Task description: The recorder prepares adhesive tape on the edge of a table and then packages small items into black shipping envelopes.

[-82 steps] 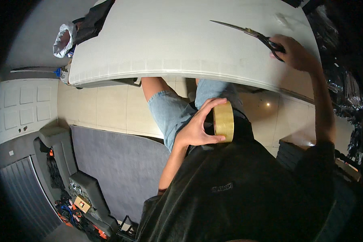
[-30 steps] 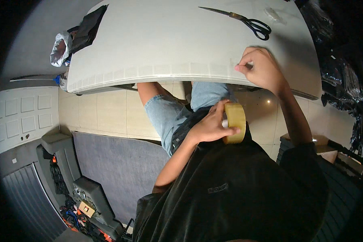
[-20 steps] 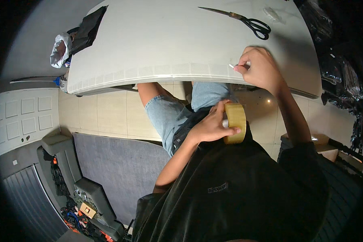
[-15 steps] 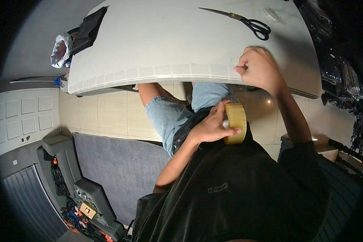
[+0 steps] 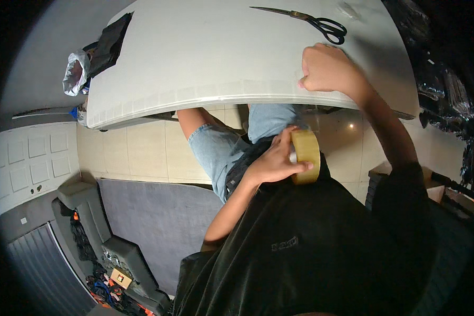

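Low in front of my body, my left hand (image 5: pixel 275 163) grips a wide roll of clear yellowish packing tape (image 5: pixel 307 157), thumb on its outer face and fingers at its far rim. My right hand (image 5: pixel 329 71) is closed in a fist and rests on the white table (image 5: pixel 195 58) near its front edge; the inside of the fist is hidden. Clear tape pieces (image 5: pixel 195 90) lie side by side along that edge. Black-handled scissors (image 5: pixel 326 29) lie just beyond my right hand, blades toward the left.
A small clear plastic scrap (image 5: pixel 347 9) lies beyond the scissors. Black folded sheeting (image 5: pixel 110 45) and a silvery bag (image 5: pixel 76 72) are at the table's left end. Shiny black plastic (image 5: pixel 447 100) hangs at the right. A grey seat (image 5: pixel 126 258) with a small box stands lower left.
My right hand has moved slightly left and away from me, its fist turned flatter against the table. My left hand keeps its hold on the tape roll. The whole view has shifted a little.
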Action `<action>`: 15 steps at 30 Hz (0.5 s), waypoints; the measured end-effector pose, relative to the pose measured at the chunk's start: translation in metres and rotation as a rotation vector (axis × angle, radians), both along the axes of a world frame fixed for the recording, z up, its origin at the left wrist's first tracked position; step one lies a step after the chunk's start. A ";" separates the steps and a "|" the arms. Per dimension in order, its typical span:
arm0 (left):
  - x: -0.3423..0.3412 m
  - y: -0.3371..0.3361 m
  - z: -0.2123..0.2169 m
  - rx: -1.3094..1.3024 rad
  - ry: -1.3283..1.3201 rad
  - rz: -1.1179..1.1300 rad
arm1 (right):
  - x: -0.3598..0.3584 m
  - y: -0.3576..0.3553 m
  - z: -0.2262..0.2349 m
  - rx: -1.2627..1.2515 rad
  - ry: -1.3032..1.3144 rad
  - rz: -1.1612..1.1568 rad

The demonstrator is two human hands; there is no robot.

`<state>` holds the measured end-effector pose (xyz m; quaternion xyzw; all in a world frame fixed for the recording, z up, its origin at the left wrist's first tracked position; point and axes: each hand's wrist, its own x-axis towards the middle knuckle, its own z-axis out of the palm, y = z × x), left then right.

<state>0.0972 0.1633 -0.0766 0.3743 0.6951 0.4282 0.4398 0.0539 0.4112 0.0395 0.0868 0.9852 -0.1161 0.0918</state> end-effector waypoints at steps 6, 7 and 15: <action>0.001 0.003 0.007 -0.013 -0.031 0.014 | -0.015 0.023 0.000 0.243 0.011 0.112; 0.000 0.003 0.008 -0.036 -0.032 0.011 | -0.017 0.034 -0.004 0.227 -0.041 0.101; -0.002 0.002 0.001 0.045 -0.028 0.027 | -0.004 0.075 -0.005 0.041 -0.124 0.304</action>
